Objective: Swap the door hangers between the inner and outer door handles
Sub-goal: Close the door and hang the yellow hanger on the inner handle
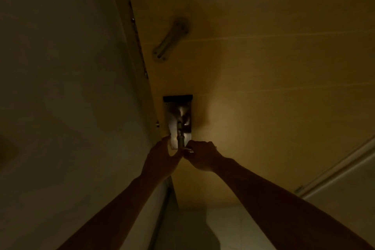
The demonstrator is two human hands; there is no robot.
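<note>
- The scene is very dim; a yellowish door (263,67) fills the view, with a metal lock plate (172,122) and its door handle (180,134) running lengthwise toward the camera.
- The right hand (200,155) is curled at the near end of the handle, its fingertips (188,149) pinched together just beside the lever tip. This grip is narrow, closed on something small and pale, but it is too dark to tell whether that is a hanger's edge or the lever itself.
- The left hand (162,158) is open, its grip wide and holding nothing, with the fingers spread and the thumb reaching up toward the lower left corner of the plate.
- A dark strip (177,98) lies across the top of the plate. It may be part of a door hanger, but I cannot tell, and no hanger shows clearly anywhere in the view.
- The relation that matters: the handle's long axis points at the gap between the two hands, so anything looped on it has to slide along that axis toward the person to come free.
- The right hand is nearer the lever tip and sits right on that line; the left hand is just to the side, placed to steady or receive.
- Higher on the door a second metal fitting (171,39) lies at a slant, well apart from both hands.
- My judgement: the step in hand is working a hanger on or off this handle; how much of the swap is done cannot be read from here.
</note>
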